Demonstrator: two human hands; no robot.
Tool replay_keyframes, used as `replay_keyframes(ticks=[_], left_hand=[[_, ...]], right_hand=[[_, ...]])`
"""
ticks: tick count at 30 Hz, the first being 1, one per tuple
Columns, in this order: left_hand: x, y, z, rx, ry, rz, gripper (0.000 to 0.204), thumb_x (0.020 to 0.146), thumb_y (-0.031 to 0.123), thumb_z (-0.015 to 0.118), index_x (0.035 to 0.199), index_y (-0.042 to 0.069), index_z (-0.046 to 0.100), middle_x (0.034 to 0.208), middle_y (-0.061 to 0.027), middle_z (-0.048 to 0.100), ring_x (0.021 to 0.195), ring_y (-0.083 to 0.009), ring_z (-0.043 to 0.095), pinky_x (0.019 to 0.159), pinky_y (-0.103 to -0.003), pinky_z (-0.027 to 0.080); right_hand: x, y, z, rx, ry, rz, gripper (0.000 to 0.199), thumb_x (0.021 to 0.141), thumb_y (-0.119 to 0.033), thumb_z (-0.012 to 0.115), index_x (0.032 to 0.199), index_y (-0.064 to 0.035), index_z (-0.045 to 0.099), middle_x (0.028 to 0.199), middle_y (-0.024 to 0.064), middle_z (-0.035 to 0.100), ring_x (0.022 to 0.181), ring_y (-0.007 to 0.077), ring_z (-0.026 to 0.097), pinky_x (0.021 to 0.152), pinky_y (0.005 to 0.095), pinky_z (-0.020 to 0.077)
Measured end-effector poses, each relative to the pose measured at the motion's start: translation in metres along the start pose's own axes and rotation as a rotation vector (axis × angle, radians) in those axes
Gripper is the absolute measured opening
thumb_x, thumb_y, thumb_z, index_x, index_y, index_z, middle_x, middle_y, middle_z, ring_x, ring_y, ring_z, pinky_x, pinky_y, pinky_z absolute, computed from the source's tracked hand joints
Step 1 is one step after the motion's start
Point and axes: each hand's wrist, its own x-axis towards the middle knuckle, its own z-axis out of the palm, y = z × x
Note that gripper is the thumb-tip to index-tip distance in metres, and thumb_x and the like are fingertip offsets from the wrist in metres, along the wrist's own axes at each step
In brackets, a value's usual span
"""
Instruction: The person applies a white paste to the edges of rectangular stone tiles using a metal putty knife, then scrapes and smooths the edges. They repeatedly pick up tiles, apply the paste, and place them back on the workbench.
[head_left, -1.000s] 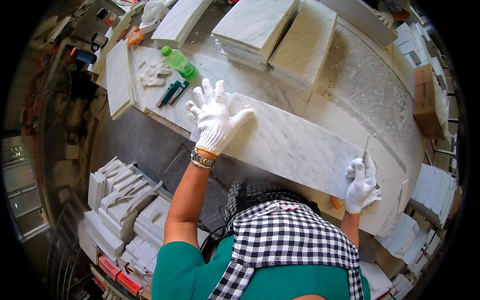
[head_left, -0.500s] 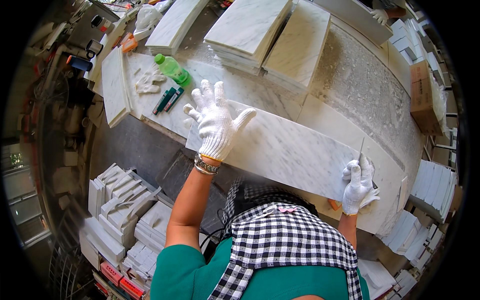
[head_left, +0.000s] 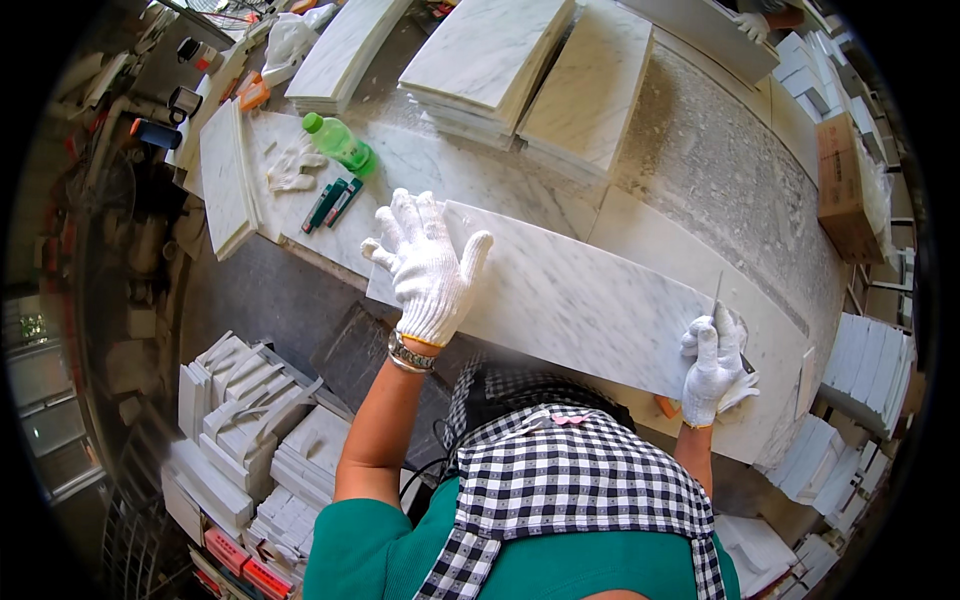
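Observation:
A long white marble slab [head_left: 570, 300] with grey veins lies aslant across the worktable in front of me. My left hand [head_left: 428, 265], in a white knit glove, is spread flat with its fingers apart over the slab's left end; whether it presses on the stone I cannot tell. At the slab's right end, my gloved right hand [head_left: 708, 365] is closed around a thin-bladed knife [head_left: 718, 290], its narrow blade pointing up and away. The knife's handle is mostly hidden by the fingers, with a dark end showing beside the palm.
Beyond the slab stand a green bottle [head_left: 340, 145], two small green boxes [head_left: 332, 203] and loose gloves [head_left: 293, 168]. Marble stacks [head_left: 488, 50] rise farther back. Cut pieces [head_left: 245, 420] are piled at lower left. A carton [head_left: 845, 190] stands right; another person's gloved hand [head_left: 752, 27] shows top right.
My left hand has drawn slightly nearer to me and to the left, still spread over the slab. My right hand keeps its grip on the knife, almost in place.

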Motion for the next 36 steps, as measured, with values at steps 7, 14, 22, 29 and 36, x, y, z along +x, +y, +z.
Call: replay_keyframes(ticks=[7, 14, 22, 29, 36], left_hand=[[-0.017, 0.015, -0.001, 0.067, -0.12, 0.109, 0.091, 0.098, 0.064, 0.051, 0.157, -0.002, 0.034, 0.165, -0.0333, 0.019, 0.151, -0.0583, 0.011, 0.112, -0.08, 0.001], [0.002, 0.007, -0.003, 0.113, -0.116, -0.064, 0.101, 0.092, 0.073, 0.053, 0.158, -0.001, 0.033, 0.166, -0.0292, 0.021, 0.153, -0.0516, 0.016, 0.116, -0.074, 0.006], [0.028, 0.017, -0.001, 0.122, -0.044, -0.004, 0.088, 0.096, 0.06, 0.056, 0.155, -0.002, 0.038, 0.164, -0.0285, 0.028, 0.151, -0.05, 0.023, 0.116, -0.074, 0.013], [0.038, 0.004, 0.003, -0.012, 0.028, -0.111, 0.077, 0.098, 0.05, 0.053, 0.153, -0.002, 0.04, 0.161, -0.0292, 0.032, 0.147, -0.0513, 0.028, 0.113, -0.077, 0.014], [0.029, -0.001, -0.004, -0.098, 0.085, -0.115, 0.064, 0.102, 0.042, 0.05, 0.15, 0.001, 0.045, 0.16, -0.0286, 0.036, 0.148, -0.0495, 0.029, 0.115, -0.074, 0.014]], right_hand=[[-0.001, 0.003, -0.002, 0.027, -0.009, 0.032, 0.042, 0.104, -0.007, 0.06, 0.145, -0.0008, 0.056, 0.094, 0.0034, 0.063, 0.075, 0.0092, 0.056, 0.064, 0.0238, 0.0493], [0.001, -0.002, -0.002, 0.05, -0.017, 0.037, 0.042, 0.102, -0.007, 0.062, 0.143, 0.0037, 0.055, 0.094, 0.0048, 0.064, 0.074, 0.0108, 0.058, 0.064, 0.0239, 0.0505], [0.0, -0.002, -0.002, 0.036, 0.0, 0.024, 0.044, 0.103, -0.008, 0.061, 0.144, 0.0025, 0.055, 0.094, 0.0038, 0.064, 0.074, 0.0102, 0.057, 0.064, 0.0232, 0.0492], [0.001, -0.004, 0.0, 0.104, -0.039, 0.046, 0.043, 0.102, -0.005, 0.061, 0.143, 0.0064, 0.054, 0.095, 0.0051, 0.063, 0.075, 0.0101, 0.058, 0.065, 0.0226, 0.0503], [0.002, -0.003, -0.004, 0.138, -0.048, 0.048, 0.043, 0.102, -0.006, 0.061, 0.142, 0.0075, 0.054, 0.095, 0.0046, 0.063, 0.076, 0.0091, 0.058, 0.066, 0.0209, 0.0493]])
